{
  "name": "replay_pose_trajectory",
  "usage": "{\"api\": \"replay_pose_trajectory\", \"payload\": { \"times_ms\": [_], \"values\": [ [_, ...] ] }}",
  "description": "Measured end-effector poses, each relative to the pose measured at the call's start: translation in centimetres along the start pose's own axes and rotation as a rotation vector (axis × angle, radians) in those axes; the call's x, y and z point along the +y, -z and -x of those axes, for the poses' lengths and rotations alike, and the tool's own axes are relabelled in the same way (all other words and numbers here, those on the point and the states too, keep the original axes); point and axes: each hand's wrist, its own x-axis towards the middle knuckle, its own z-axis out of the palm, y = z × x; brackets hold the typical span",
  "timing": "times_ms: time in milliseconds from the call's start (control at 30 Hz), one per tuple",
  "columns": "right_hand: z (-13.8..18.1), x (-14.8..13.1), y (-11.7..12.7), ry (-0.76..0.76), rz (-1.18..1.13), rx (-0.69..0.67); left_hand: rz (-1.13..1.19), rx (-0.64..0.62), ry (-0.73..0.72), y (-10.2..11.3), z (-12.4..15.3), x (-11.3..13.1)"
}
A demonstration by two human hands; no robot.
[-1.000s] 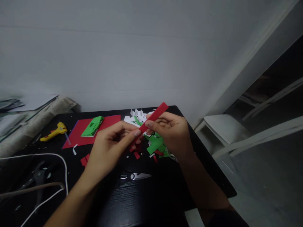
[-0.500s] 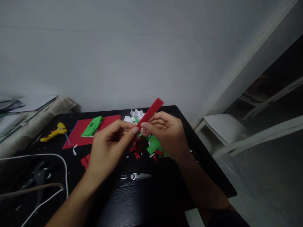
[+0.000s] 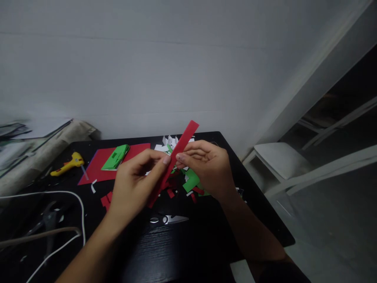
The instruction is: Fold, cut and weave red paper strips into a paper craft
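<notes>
Above the table, a long red paper strip [image 3: 185,138] slants from upper right to lower left between my hands. My left hand [image 3: 141,173] pinches it near the middle with thumb and forefinger. On the other edge, the thumb and fingers of my right hand [image 3: 204,163] close on the strip just above the left thumb. Behind and below the hands lies a heap of cut paper: white scraps [image 3: 170,141], green scraps [image 3: 192,180] and small red pieces. Scissors [image 3: 173,219] rest on the table below, their handles hard to see against the black.
A yellow glue gun [image 3: 68,164] lies at left beside a red sheet [image 3: 97,165], which carries folded green paper [image 3: 116,157]. A white cable [image 3: 79,200] loops over the black table [image 3: 176,251] at lower left. A white stool [image 3: 281,159] stands right.
The red strip has unfolded to a longer length, its lower end now hanging below my left hand. Its upper end has shifted slightly left. Both hands stay nearly in place.
</notes>
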Motion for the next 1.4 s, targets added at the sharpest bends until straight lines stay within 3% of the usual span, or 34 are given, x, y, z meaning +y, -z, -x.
{"api": "replay_pose_trajectory", "payload": {
  "times_ms": [1400],
  "values": [
    [0.08, -0.45, -0.15, -0.039, 0.024, -0.131, 0.062, 0.064, -0.012, -0.16, 0.03, 0.1]
  ]
}}
